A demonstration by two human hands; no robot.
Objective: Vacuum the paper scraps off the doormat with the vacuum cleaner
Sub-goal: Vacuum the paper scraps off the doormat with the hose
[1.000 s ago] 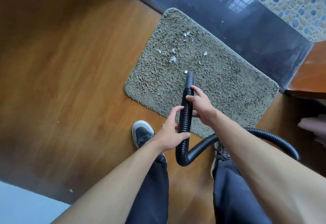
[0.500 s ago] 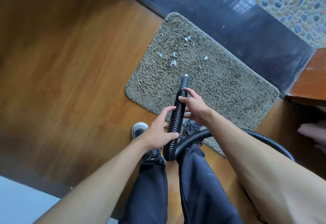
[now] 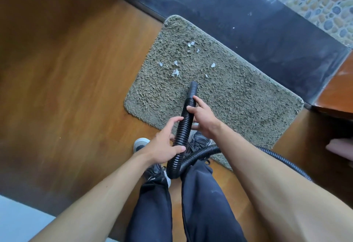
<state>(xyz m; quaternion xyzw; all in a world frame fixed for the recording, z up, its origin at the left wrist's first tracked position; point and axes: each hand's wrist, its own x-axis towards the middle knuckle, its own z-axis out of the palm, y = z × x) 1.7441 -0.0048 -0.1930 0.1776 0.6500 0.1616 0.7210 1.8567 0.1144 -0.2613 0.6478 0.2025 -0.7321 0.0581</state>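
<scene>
Both hands on the vacuum hose, nozzle over the doormat.

Nearest me, my dark trousers (image 3: 206, 203) and shoes (image 3: 140, 145) stand on the wooden floor (image 3: 66, 89), and the ribbed black hose (image 3: 183, 127) loops up between my legs. My left hand (image 3: 164, 146) wraps the hose low down, thumb and fingers curled round it. Just beyond it my right hand (image 3: 204, 115) grips the hose higher up, most of its fingers hidden behind the hose. The smooth nozzle (image 3: 192, 89) juts past the right hand over the doormat (image 3: 248, 104); I cannot tell whether its tip touches the pile. The paper scraps (image 3: 175, 72) lie scattered on the mat beyond the nozzle. My right forearm hides part of the hose's far run.
</scene>
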